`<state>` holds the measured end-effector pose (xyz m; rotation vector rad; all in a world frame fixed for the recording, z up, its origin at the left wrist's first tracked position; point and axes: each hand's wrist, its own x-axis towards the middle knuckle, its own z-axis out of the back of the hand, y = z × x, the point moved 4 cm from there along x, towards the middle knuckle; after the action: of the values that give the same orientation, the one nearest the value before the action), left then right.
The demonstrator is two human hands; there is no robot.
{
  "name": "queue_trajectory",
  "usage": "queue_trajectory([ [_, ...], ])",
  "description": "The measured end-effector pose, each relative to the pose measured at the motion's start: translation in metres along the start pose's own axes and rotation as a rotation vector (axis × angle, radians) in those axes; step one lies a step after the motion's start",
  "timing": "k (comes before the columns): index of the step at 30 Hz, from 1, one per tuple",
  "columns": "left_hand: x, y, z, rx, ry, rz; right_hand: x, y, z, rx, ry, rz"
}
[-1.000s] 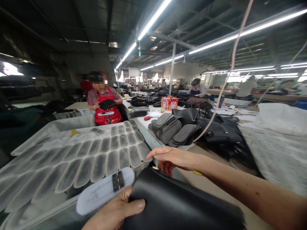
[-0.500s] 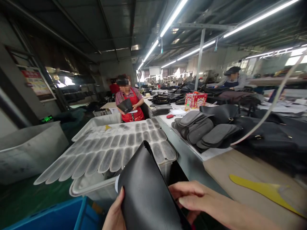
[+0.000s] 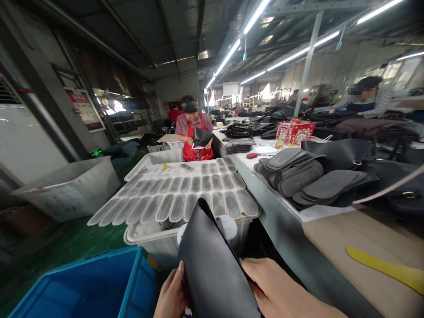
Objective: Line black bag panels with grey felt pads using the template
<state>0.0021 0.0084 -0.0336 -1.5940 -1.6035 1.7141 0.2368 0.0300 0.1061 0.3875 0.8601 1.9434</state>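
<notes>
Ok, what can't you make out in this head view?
Head view only:
- Left hand and right hand: lower parts cut off by the bottom edge.
- White card: mostly hidden behind the black leather piece.
- Wall poster: text too small and blurred.

Black leather piece (image 3: 215, 269) hides both hands' fingers; bottom edge crops it.

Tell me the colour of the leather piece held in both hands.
Black: the leather piece shows best in the head view.

Black leather piece (image 3: 212, 265), blue bin (image 3: 89, 287), yellow strip (image 3: 387, 268), red apron (image 3: 198, 152).
</notes>
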Motion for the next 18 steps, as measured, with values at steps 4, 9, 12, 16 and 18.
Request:
queue_trajectory([
  [4, -0.042, -0.023, -0.001, 0.394, -0.106, -0.561, 0.011, 0.018, -0.019, -0.213, 0.072, 0.045],
  [9, -0.079, -0.026, -0.028, 0.451, 0.104, -0.515, 0.027, 0.034, -0.053, -0.244, 0.258, 0.074],
  [12, -0.077, -0.023, -0.020, 0.492, 0.176, -0.337, 0.032, 0.037, -0.074, -0.252, 0.309, 0.100],
  [16, -0.074, -0.014, 0.012, 0.590, 0.187, -0.241, 0.040, 0.039, -0.107, -0.354, 0.394, 0.117],
  [18, -0.075, -0.012, 0.025, 0.657, 0.167, -0.282, 0.047, 0.038, -0.117, -0.410, 0.379, 0.122],
])
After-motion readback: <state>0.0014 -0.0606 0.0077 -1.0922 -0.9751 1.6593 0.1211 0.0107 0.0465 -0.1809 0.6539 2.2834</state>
